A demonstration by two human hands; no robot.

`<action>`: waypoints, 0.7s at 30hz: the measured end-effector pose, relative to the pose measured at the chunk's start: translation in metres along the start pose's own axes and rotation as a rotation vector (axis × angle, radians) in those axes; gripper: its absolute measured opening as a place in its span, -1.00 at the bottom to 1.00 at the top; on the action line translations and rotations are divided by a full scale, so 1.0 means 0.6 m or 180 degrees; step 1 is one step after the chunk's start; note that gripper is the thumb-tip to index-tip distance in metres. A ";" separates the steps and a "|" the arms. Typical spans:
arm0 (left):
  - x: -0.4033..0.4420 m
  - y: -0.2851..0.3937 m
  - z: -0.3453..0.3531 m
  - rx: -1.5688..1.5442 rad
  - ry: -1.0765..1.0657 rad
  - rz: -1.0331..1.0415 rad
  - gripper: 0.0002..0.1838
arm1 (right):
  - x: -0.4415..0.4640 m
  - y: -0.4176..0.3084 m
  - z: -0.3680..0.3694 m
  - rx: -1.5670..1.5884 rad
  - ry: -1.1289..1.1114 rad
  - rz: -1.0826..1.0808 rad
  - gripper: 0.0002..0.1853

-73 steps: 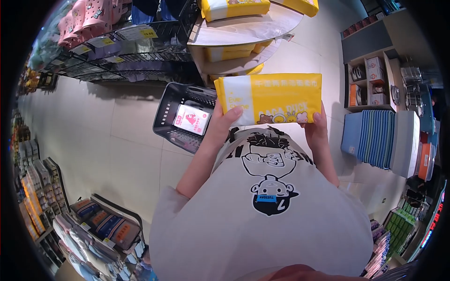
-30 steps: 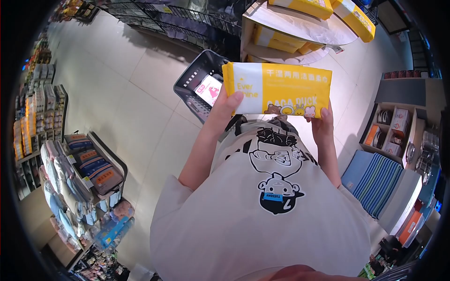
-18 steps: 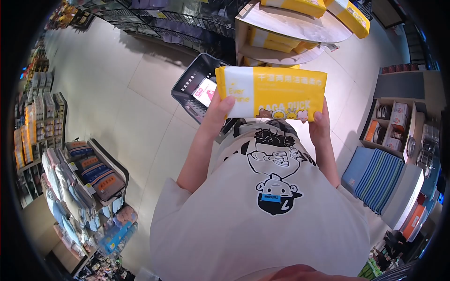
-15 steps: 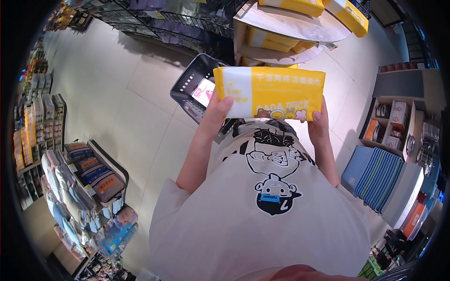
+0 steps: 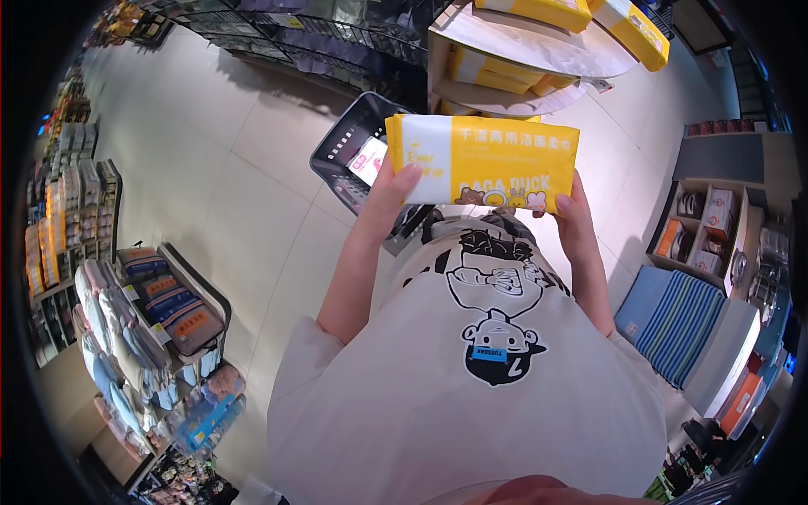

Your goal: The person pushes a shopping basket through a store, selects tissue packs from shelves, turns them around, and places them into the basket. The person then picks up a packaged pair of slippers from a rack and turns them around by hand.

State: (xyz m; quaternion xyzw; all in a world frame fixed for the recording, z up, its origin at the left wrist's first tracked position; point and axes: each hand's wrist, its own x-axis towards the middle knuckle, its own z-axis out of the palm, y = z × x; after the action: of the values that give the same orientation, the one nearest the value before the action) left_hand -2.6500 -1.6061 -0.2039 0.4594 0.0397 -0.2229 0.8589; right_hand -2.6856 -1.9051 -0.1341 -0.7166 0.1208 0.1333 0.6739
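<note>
A yellow and white pack of face tissues (image 5: 513,164) is held out level in front of my body, its printed front with small cartoon animals facing me. My left hand (image 5: 394,187) grips the pack's left end, thumb on the front. At the lower right corner, my right hand (image 5: 572,209) is closed on the pack, with the thumb at its edge. The other fingers of both hands are mostly hidden behind it. Just beyond my left hand stands a dark shopping basket (image 5: 337,139), partly covered by the pack. Inside it lies a white package with pink print (image 5: 367,160).
Ahead, a rounded wooden shelf (image 5: 539,42) carries more yellow packs (image 5: 497,71). Black wire racks (image 5: 337,46) stand at its left. Folded goods (image 5: 168,295) fill a display on the left; striped blue towels (image 5: 682,320) lie on the right. Tiled floor (image 5: 269,177) runs between.
The pack has shifted slightly up and tilted a little in both hands. The surroundings have moved slightly in view as my head turned. Both hands keep their hold.
</note>
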 end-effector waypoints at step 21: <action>0.005 -0.014 0.000 -0.0027 0.0068 -0.0034 -0.21 | 0.006 -0.021 0.025 -0.0038 0.0172 0.0226 -0.55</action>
State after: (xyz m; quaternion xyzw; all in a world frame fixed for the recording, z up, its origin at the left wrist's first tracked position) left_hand -2.6506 -1.6112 -0.2109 0.4579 0.0522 -0.2224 0.8591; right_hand -2.6782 -1.8894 -0.1243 -0.7192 0.1635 0.1384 0.6610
